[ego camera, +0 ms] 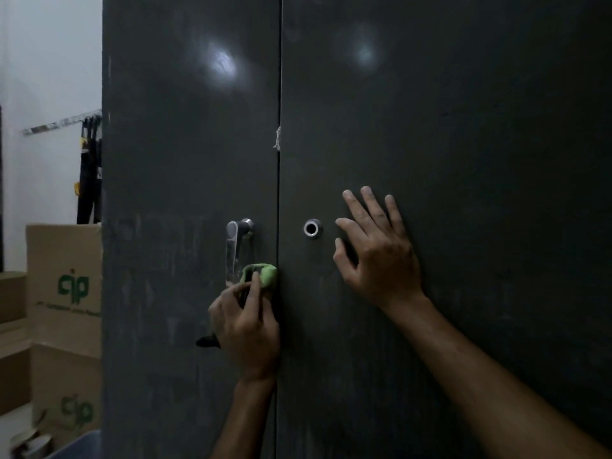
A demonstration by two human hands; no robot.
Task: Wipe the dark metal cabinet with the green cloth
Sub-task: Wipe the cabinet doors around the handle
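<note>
Green cloth [265,276] is gripped in the left hand [246,329] beside the cabinet [185,144] handle [235,250]. The right hand [374,250] is pressed flat, fingers spread (boxes [64,270] marked "cip").

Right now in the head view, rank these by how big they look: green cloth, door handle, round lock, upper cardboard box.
1. Upper cardboard box, though the cabinet cuts it off
2. Door handle
3. Green cloth, partly bunched in the left hand, so unsure
4. Round lock

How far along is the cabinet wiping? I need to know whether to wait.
Little looks finished: the dark metal cabinet shows dusty smears around the handle. In hand: the left hand holds the green cloth at the handle's lower end; the right hand lies flat on the right door. Both doors remain.
</note>
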